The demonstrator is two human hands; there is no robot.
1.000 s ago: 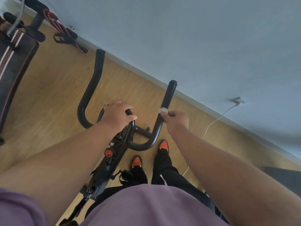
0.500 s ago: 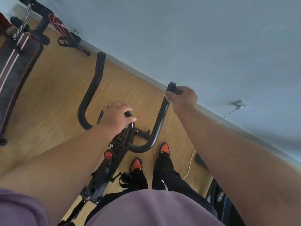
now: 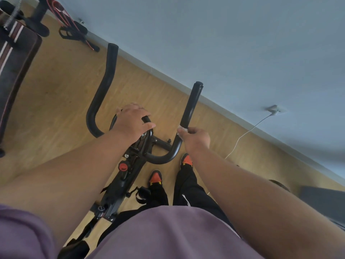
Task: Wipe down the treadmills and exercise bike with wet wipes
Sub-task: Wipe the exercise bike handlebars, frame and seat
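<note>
A black exercise bike (image 3: 128, 176) stands below me with two curved handlebars. My left hand (image 3: 133, 123) grips the small centre bar over the bike's console. My right hand (image 3: 195, 138) is closed around the lower part of the right handlebar (image 3: 191, 103), pressing a white wet wipe (image 3: 182, 129) against it; only a sliver of the wipe shows by my thumb. The left handlebar (image 3: 104, 85) is bare. An orange knob (image 3: 123, 166) sits on the frame.
A dark weight bench (image 3: 15, 60) with a spring lies at the far left, with red-and-black gear (image 3: 72, 28) beside the blue wall. A white cable (image 3: 242, 137) runs from a wall socket (image 3: 274, 109). My orange-toed shoes (image 3: 155, 177) stand right of the bike. Grey equipment (image 3: 323, 199) sits at right.
My right hand slid up to the tip of the right handlebar, then back down to its lower part with the wipe. My left hand stayed on the centre bar.
</note>
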